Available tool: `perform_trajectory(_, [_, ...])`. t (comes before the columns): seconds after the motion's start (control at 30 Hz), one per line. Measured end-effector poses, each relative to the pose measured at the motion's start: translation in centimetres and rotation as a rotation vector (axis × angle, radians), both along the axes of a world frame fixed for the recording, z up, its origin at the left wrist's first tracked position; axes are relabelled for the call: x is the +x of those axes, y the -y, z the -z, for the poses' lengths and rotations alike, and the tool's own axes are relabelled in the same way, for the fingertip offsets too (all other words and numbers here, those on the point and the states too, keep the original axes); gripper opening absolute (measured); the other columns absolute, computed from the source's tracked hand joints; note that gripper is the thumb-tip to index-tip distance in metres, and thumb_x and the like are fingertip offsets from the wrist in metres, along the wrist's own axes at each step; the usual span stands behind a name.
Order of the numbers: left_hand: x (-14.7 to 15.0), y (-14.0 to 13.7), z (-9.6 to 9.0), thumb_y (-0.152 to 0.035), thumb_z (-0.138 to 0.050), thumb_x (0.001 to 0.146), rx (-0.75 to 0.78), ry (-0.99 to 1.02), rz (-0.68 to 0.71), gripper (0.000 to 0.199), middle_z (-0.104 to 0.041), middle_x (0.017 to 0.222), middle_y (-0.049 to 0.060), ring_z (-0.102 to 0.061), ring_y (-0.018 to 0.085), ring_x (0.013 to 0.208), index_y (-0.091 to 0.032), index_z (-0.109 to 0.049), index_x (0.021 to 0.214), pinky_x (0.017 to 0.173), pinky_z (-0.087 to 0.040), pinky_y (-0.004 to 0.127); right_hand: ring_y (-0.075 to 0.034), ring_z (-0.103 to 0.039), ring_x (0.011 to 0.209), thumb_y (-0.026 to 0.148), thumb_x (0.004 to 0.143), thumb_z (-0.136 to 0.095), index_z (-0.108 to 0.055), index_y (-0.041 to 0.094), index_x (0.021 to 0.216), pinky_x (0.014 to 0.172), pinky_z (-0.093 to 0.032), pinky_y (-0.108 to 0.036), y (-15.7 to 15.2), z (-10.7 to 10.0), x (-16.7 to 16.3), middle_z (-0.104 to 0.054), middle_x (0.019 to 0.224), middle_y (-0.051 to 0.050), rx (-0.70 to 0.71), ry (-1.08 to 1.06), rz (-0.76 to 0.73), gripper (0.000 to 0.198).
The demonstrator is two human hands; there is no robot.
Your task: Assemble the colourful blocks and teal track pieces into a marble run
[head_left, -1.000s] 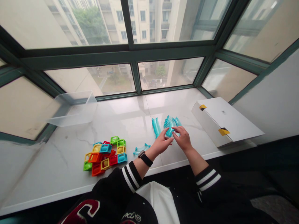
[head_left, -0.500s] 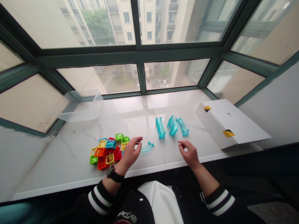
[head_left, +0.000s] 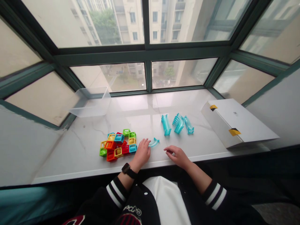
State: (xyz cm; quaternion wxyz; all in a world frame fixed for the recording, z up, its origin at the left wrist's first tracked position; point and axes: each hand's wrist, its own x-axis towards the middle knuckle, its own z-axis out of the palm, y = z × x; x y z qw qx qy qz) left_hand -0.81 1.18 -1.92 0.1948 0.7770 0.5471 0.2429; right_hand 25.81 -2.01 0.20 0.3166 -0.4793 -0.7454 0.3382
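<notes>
My left hand (head_left: 142, 152) rests low over the counter with its fingers stretched forward, at the left end of a curved translucent blue track piece (head_left: 154, 142). Its fingers cover that end; whether they touch it I cannot tell. My right hand (head_left: 177, 155) hovers near the counter's front edge, fingers loosely bent and pointing left, with nothing visible in them. Beyond it lie a straight blue track stack (head_left: 166, 125), a curved blue track stack (head_left: 178, 123) and another straight blue piece (head_left: 189, 125). Left of my left hand is a pile of colourful blocks (head_left: 118, 152).
A clear plastic bin (head_left: 93, 104) stands at the back left, against the window frame. At the right sits a white box (head_left: 243, 123) with yellow-black tape. The pale marble-look counter (head_left: 77, 162) ends at a front edge close to my body.
My left hand has lowered beside the curved track piece. My right hand has moved left, closer to it. The view has shifted slightly, so the counter items appear farther right.
</notes>
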Motion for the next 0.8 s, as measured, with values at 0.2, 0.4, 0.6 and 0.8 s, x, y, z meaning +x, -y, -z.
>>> perform_trajectory(0.2, [0.1, 0.9, -1.6, -0.020, -0.059, 0.094, -0.105, 0.047, 0.071, 0.038, -0.070, 0.130, 0.016, -0.064, 0.033, 0.123, -0.020, -0.071, 0.130, 0.110, -0.050, 0.054, -0.019, -0.070, 0.090, 0.017, 0.092, -0.062, -0.066, 0.026, 0.134, 0.082, -0.059, -0.034, -0.3, 0.8, -1.5, -0.074, 0.113, -0.006, -0.085, 0.019, -0.094, 0.043])
perform_trajectory(0.4, [0.7, 2.2, -2.2, -0.023, -0.060, 0.093, -0.298, 0.271, 0.084, 0.039, -0.074, 0.114, 0.011, -0.072, 0.027, 0.097, -0.024, -0.073, 0.130, 0.098, -0.056, 0.044, -0.020, -0.068, 0.091, 0.016, 0.089, -0.068, -0.064, 0.029, 0.140, 0.086, -0.059, -0.036, -0.5, 0.7, -2.0, -0.071, 0.115, -0.007, -0.064, 0.082, -0.121, 0.052])
perform_trajectory(0.6, [1.5, 2.2, -0.4, -0.026, -0.066, 0.091, -0.507, 0.531, 0.019, 0.045, -0.079, 0.119, 0.010, -0.075, 0.026, 0.101, -0.024, -0.068, 0.136, 0.100, -0.056, 0.043, -0.020, -0.069, 0.090, 0.017, 0.090, -0.069, -0.066, 0.026, 0.136, 0.084, -0.061, -0.036, -0.2, 2.0, -2.1, -0.068, 0.123, -0.009, -0.037, 0.048, -0.048, 0.047])
perform_trajectory(0.8, [2.6, 2.0, 0.6, -0.029, -0.079, 0.082, -0.701, 0.866, -0.047, 0.041, -0.078, 0.118, 0.016, -0.073, 0.028, 0.114, -0.018, -0.067, 0.120, 0.102, -0.055, 0.045, -0.022, -0.071, 0.099, 0.020, 0.086, -0.074, -0.059, 0.027, 0.144, 0.085, -0.063, -0.038, 0.2, 3.5, -1.5, -0.063, 0.136, -0.012, -0.006, -0.007, -0.032, 0.061])
